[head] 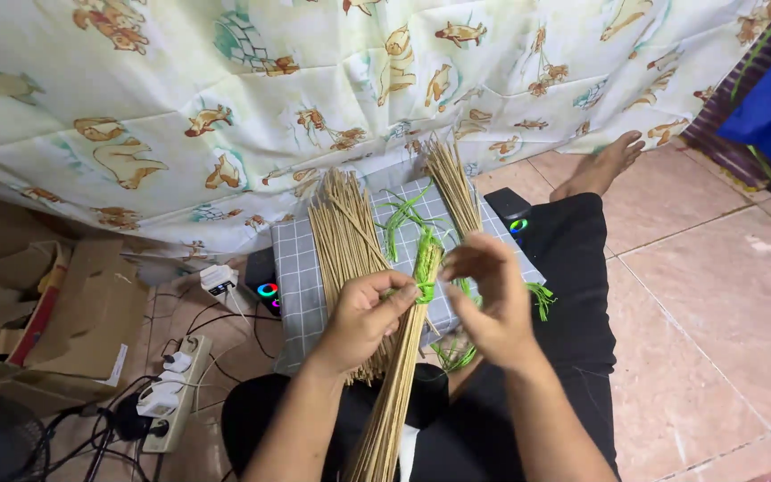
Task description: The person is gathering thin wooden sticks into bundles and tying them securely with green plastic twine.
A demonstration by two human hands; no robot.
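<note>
Gripping the bundle of thin sticks (396,384) about its upper part, your left hand (363,319) is closed round it, thumb across the front, so the bundle stands slanted over your lap with its top at the near edge of the grey checked cushion (294,268). Your right hand (491,303) is partly closed; its fingertips pinch the green strip (425,268) wound round the head of the bundle, which keeps the binding taut against the sticks while the other hand steadies them.

Two further lots of sticks lie on the cushion: a broad sheaf (343,223) towards its left edge and a narrower one (453,183) towards the far right corner. Loose green strips (401,219) lie between them, within reach of either hand, and more trail beside your right knee.

Around you: a patterned cloth (225,80) hangs behind the cushion, a power strip (174,393) with plugs and cables lies on the tiled floor at left, beside flattened cardboard (91,321). The cables sit near your left elbow; nothing else crowds the hands.
</note>
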